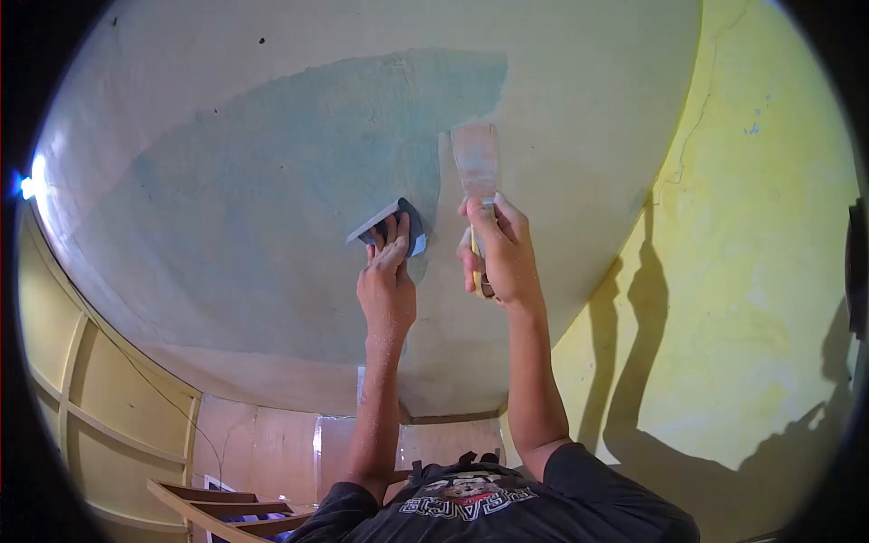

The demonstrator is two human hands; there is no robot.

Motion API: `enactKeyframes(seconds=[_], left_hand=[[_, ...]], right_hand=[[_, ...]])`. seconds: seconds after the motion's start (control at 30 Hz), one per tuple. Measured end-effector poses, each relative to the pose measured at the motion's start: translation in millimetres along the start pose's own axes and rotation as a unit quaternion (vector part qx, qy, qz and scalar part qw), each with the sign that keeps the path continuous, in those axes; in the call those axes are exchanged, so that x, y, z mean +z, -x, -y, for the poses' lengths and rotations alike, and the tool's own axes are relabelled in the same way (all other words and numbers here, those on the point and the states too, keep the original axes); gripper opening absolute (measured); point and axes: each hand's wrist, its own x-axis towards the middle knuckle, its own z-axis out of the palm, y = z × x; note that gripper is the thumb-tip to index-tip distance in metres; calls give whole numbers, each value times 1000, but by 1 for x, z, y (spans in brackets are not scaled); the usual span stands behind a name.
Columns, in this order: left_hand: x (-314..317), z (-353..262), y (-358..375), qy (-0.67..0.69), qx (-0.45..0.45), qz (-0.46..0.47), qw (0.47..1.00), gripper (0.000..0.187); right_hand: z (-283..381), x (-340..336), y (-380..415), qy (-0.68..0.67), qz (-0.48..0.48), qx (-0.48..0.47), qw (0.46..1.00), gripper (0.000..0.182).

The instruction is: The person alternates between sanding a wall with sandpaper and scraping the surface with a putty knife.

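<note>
Thin and dark, with a pale front edge, a small bent plate [413, 220] is gripped by my left hand [389, 271], its fingers curled against the underside. It overlaps the blue-green patch of the ceiling [299, 181] in this view. My right hand [507, 253] is closed around the yellow handle of a putty knife [476, 158]. The knife's broad, smeared blade points upward, with its tip at the edge where the blue-green patch meets the pale coating. Whitish specks dot both my hands and my left forearm.
A cracked yellow wall [724, 271] rises on the right, with shadows of my arms on it. To the left is a cream panelled wall [109, 389] with a hanging cable. A wooden ladder-like frame [217, 511] stands low at the left. A bright lamp [27, 187] shines at the left edge.
</note>
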Motion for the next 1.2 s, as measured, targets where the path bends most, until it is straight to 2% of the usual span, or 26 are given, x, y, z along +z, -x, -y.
enactKeyframes(seconds=[0.23, 0.57, 0.67, 1.0, 1.1, 1.2], left_hand=[[-3, -1, -2, 11, 3, -9, 1000, 55], [-6, -9, -3, 10, -21, 9, 1000, 57], [-3, -3, -2, 8, 2, -8, 1000, 58], [-6, -6, -2, 11, 0, -10, 1000, 48], [-1, 2, 0, -7, -1, 14, 1000, 54], [-11, -4, 0, 31, -4, 10, 999, 56]], right_hand=[[-2, 3, -2, 3, -28, -8, 1000, 36], [3, 0, 0, 38, -10, 6, 999, 35], [7, 3, -1, 14, -8, 9, 1000, 34], [7, 4, 2, 14, -15, 4, 1000, 36], [14, 9, 4, 8, -20, 20, 1000, 37], [8, -4, 17, 23, -5, 29, 999, 37]])
